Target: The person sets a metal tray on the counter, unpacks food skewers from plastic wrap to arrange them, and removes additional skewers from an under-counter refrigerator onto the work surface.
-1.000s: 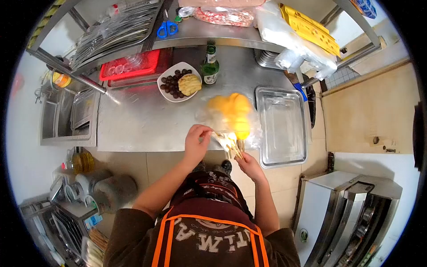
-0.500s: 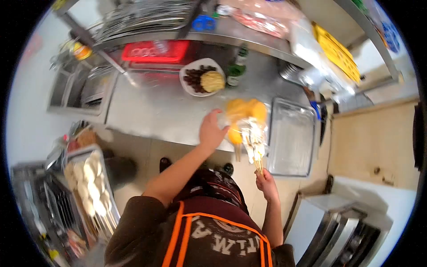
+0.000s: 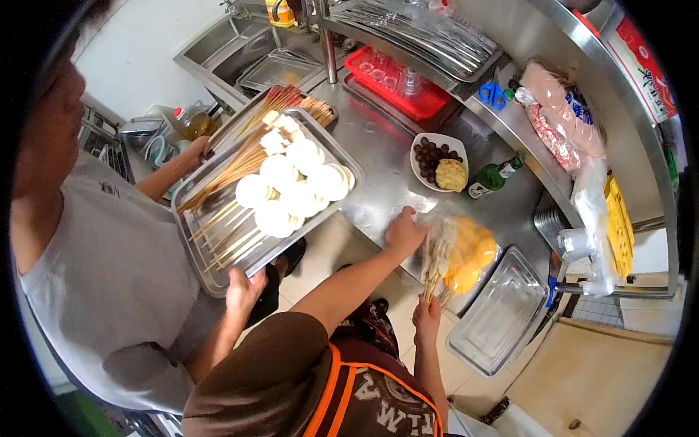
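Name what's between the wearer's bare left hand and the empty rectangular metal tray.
Head view: pale pieces on thin wooden sticks, then yellow pieces in clear plastic.

The left hand [image 3: 405, 231] reaches ahead of the right, its back turned upward and fingers bent — their tips partly hidden. From it the left forearm [image 3: 349, 277] slants back and leftward. The right hand [image 3: 427, 318], nearer the body [image 3: 382, 393] and to the right of the left hand, is curled in a grip — the right forearm [image 3: 431, 365] running almost straight back behind it.
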{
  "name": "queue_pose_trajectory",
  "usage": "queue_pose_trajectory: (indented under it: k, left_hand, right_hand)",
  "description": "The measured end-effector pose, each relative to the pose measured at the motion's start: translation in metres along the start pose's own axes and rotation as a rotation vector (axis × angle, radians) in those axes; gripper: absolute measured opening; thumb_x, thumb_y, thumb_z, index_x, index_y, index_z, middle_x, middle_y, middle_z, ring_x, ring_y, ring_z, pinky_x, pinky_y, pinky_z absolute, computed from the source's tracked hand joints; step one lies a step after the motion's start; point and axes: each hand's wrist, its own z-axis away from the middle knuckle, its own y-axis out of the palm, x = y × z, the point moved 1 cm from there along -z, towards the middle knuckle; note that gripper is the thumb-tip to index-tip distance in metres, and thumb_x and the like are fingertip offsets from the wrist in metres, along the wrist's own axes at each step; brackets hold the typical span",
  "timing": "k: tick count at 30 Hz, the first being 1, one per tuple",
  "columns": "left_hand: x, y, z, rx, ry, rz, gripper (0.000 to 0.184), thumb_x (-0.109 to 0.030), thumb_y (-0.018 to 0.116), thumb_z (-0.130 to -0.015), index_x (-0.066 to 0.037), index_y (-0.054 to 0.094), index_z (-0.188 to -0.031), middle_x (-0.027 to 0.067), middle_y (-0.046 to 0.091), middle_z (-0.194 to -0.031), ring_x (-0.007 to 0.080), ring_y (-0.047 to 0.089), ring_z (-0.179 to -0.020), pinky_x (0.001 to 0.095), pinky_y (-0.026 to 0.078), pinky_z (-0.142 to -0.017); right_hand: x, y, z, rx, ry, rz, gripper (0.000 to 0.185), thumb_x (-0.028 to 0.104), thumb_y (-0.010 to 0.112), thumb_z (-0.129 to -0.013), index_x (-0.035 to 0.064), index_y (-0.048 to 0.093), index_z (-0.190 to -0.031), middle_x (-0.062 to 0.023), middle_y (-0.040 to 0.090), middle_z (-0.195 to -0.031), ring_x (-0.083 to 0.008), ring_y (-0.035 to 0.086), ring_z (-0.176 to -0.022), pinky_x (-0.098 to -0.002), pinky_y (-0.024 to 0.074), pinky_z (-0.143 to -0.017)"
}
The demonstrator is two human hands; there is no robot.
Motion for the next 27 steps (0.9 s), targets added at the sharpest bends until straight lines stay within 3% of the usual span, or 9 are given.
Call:
queue_pose_trajectory:
  k: [4, 6, 9, 15, 16, 19, 21, 25, 27]
  left_hand:
    - [0.015, 0.004, -0.002, 0.008, 0.182, -0.006, 0.028, -0.012, 0.058, -0.073, -0.006, 0.051, -0.099, 0.0114, 0.053, -0.085, 0.0268, 0.054, -0.078, 0.0371, 0.044, -0.069]
    - [0.014, 0.003, 0.011, -0.103, 0.359, 0.252, 0.023, -0.006, 0.054, -0.075, -0.006, 0.053, -0.097, 0.0105, 0.053, -0.089, 0.0237, 0.053, -0.074, 0.0334, 0.045, -0.066]
    - [-0.002, -0.022, 0.045, 0.0, 0.466, 0.303, 0.027, -0.002, 0.051, -0.075, -0.007, 0.054, -0.101, 0.0098, 0.053, -0.091, 0.0218, 0.052, -0.07, 0.0295, 0.045, -0.064]
    - [-0.021, -0.045, 0.086, 0.175, 0.465, 0.014, 0.024, -0.014, 0.054, -0.079, -0.011, 0.056, -0.103, 0.0117, 0.052, -0.098, 0.0299, 0.055, -0.08, 0.0334, 0.046, -0.069]
    - [-0.022, -0.042, 0.09, 0.195, 0.476, 0.022, 0.024, -0.014, 0.054, -0.079, -0.011, 0.056, -0.103, 0.0117, 0.052, -0.098, 0.0299, 0.055, -0.08, 0.0334, 0.046, -0.069]
    - [-0.024, -0.036, 0.104, 0.245, 0.506, -0.046, 0.028, -0.015, 0.054, -0.079, -0.01, 0.054, -0.106, 0.0117, 0.051, -0.101, 0.0302, 0.054, -0.081, 0.0338, 0.046, -0.068]
    - [-0.022, -0.03, 0.109, 0.182, 0.531, -0.062, 0.038, -0.006, 0.058, -0.073, -0.007, 0.051, -0.111, 0.0098, 0.051, -0.092, 0.0211, 0.052, -0.064, 0.0304, 0.045, -0.059]
    - [-0.001, -0.03, 0.102, 0.17, 0.491, 0.028, 0.043, -0.007, 0.061, -0.072, -0.006, 0.048, -0.113, 0.0102, 0.05, -0.093, 0.0209, 0.052, -0.065, 0.0303, 0.046, -0.061]
    - [0.012, -0.03, 0.101, 0.198, 0.395, 0.014, 0.047, -0.008, 0.064, -0.07, -0.006, 0.048, -0.114, 0.0107, 0.052, -0.091, 0.0195, 0.053, -0.067, 0.0294, 0.046, -0.063]
  right_hand:
    - [-0.001, -0.01, 0.014, 0.018, 0.002, 0.01, 0.013, 0.019, 0.048, -0.088, 0.0103, 0.044, -0.079, 0.0076, 0.031, -0.052, -0.0019, 0.028, -0.04, -0.0187, 0.0217, -0.035]
    - [-0.009, -0.017, 0.02, 0.007, 0.041, -0.029, 0.008, 0.018, 0.046, -0.089, 0.0096, 0.047, -0.089, 0.0082, 0.031, -0.053, -0.001, 0.027, -0.04, -0.0173, 0.0204, -0.035]
    - [-0.008, -0.014, 0.029, -0.021, 0.037, -0.097, 0.008, 0.018, 0.046, -0.09, 0.0095, 0.047, -0.089, 0.0087, 0.031, -0.053, -0.0008, 0.027, -0.04, -0.0173, 0.0201, -0.035]
    - [-0.018, 0.0, -0.004, -0.115, -0.081, -0.082, 0.01, 0.02, 0.047, -0.088, 0.0104, 0.046, -0.085, 0.0084, 0.031, -0.053, -0.0024, 0.028, -0.04, -0.0179, 0.0202, -0.035]
    - [-0.019, 0.0, -0.011, -0.097, -0.059, -0.063, 0.013, 0.018, 0.047, -0.088, 0.0052, 0.05, -0.089, 0.0018, 0.041, -0.062, -0.0061, 0.038, -0.052, -0.0214, 0.0315, -0.046]
    - [-0.033, 0.004, -0.041, -0.168, -0.294, 0.209, 0.016, 0.015, 0.047, -0.087, 0.0005, 0.051, -0.092, -0.0037, 0.049, -0.07, -0.0115, 0.046, -0.064, -0.0251, 0.0389, -0.058]
    - [-0.036, 0.01, -0.05, -0.189, -0.31, 0.16, 0.016, 0.014, 0.047, -0.087, -0.001, 0.051, -0.092, -0.007, 0.051, -0.074, -0.0149, 0.047, -0.068, -0.0274, 0.0397, -0.063]
    - [-0.033, 0.021, -0.062, -0.264, -0.493, 0.304, 0.017, 0.014, 0.046, -0.087, -0.0014, 0.051, -0.093, -0.0081, 0.055, -0.079, -0.0148, 0.049, -0.071, -0.027, 0.0408, -0.064]
    - [-0.032, 0.03, -0.074, -0.307, -0.524, 0.269, 0.02, 0.014, 0.047, -0.086, -0.003, 0.051, -0.096, -0.0132, 0.057, -0.084, -0.0211, 0.052, -0.077, -0.0313, 0.0416, -0.07]
